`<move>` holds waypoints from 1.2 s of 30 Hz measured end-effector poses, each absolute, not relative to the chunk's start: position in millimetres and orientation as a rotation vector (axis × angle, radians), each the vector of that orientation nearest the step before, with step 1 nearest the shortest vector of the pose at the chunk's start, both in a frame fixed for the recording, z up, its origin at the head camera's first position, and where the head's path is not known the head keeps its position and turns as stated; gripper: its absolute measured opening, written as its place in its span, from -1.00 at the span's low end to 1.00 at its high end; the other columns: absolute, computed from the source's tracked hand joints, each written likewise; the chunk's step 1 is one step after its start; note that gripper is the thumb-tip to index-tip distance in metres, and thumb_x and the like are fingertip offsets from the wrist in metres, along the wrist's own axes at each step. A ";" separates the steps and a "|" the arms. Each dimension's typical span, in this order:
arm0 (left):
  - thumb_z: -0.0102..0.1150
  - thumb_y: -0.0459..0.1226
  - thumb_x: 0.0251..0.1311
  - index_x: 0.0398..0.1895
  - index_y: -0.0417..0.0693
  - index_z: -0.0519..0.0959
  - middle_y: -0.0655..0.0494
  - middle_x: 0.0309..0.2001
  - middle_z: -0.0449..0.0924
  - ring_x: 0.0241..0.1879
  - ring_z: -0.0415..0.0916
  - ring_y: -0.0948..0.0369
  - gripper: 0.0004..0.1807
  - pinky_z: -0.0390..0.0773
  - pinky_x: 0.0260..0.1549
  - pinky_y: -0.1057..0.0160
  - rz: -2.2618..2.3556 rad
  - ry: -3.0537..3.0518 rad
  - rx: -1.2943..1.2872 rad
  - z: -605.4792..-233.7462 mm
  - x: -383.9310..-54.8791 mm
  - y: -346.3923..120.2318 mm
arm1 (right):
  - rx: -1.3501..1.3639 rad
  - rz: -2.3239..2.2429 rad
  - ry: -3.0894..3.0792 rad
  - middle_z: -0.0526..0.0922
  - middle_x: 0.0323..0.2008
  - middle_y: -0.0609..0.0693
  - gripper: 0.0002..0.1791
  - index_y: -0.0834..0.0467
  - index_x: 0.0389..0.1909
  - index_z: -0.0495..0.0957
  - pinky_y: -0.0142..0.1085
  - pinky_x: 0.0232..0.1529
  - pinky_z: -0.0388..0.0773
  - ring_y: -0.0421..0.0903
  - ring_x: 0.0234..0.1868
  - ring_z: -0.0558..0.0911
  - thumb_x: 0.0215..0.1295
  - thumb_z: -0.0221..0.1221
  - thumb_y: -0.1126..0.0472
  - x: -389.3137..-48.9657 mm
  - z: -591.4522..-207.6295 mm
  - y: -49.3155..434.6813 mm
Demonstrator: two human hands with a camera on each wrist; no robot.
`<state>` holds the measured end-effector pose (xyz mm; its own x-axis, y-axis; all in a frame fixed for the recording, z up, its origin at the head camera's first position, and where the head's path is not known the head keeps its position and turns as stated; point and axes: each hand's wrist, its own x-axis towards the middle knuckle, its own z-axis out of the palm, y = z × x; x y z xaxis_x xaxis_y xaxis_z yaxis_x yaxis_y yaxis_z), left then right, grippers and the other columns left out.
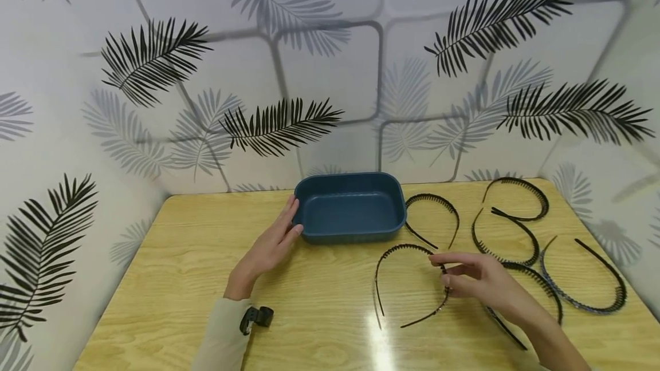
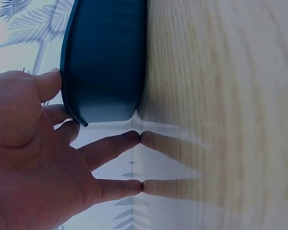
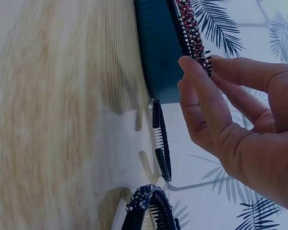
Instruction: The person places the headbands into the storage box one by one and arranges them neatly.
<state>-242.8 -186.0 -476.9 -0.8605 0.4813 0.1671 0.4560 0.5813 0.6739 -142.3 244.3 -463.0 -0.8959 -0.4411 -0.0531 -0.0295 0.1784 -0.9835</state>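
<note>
A dark blue rectangular container stands at the back middle of the table. My left hand touches its left end, with fairly straight fingers along the side and the thumb at the front corner. In the left wrist view, two fingertips reach down to the tabletop. My right hand pinches a toothed headband by its right side, between thumb and fingers. Red and silver stones cover that headband in the right wrist view, where it is raised off the table.
Another black toothed headband lies against the container's right side. Several more headbands are spread over the right part of the wooden table, some overlapping. A leaf-patterned wall rises behind the table's back edge.
</note>
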 end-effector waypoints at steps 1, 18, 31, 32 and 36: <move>-0.23 -0.17 0.49 0.50 -0.19 -0.18 -0.08 0.51 -0.34 0.47 -0.31 0.08 -0.34 -0.02 0.33 -0.07 1.162 2.764 0.821 -475.9 -242.8 -185.8 | -0.444 -1.784 2.128 0.47 0.16 0.24 -0.51 0.33 0.24 0.38 -0.03 -0.18 0.59 0.15 -0.05 0.58 0.33 0.15 0.28 -142.4 -462.4 243.8; -0.25 -0.17 0.50 0.50 -0.21 -0.18 -0.07 0.51 -0.35 0.47 -0.30 0.05 -0.35 -0.01 0.33 -0.06 1.172 2.765 0.823 -478.3 -244.6 -184.4 | -0.358 -1.942 2.126 0.50 0.16 0.09 -0.54 0.25 0.20 0.46 0.00 -0.21 0.59 0.03 0.01 0.58 0.28 0.20 0.27 -148.3 -460.2 221.3; -0.23 -0.19 0.49 0.49 -0.23 -0.16 -0.11 0.50 -0.32 0.46 -0.27 -0.01 -0.35 -0.02 0.32 -0.08 1.180 2.779 0.844 -476.1 -244.5 -185.9 | -0.314 -1.989 2.133 0.47 0.18 0.16 -0.48 0.28 0.25 0.40 -0.05 -0.19 0.60 -0.03 -0.01 0.60 0.28 0.21 0.27 -160.3 -452.4 210.6; -0.23 -0.20 0.49 0.49 -0.23 -0.16 -0.10 0.50 -0.32 0.46 -0.27 -0.01 -0.35 -0.02 0.32 -0.08 1.182 2.777 0.842 -476.5 -244.1 -186.1 | -0.310 -1.989 2.133 0.47 0.18 0.16 -0.48 0.27 0.25 0.40 -0.05 -0.19 0.60 -0.03 -0.01 0.61 0.28 0.21 0.26 -161.0 -451.4 209.2; -0.24 -0.19 0.49 0.49 -0.24 -0.16 -0.12 0.50 -0.33 0.46 -0.28 0.00 -0.35 -0.02 0.32 -0.09 1.194 2.768 0.849 -477.5 -242.7 -186.7 | -0.295 -1.989 2.145 0.46 0.20 0.16 -0.48 0.24 0.25 0.42 -0.07 -0.19 0.60 -0.04 -0.02 0.61 0.27 0.22 0.24 -164.3 -448.3 203.9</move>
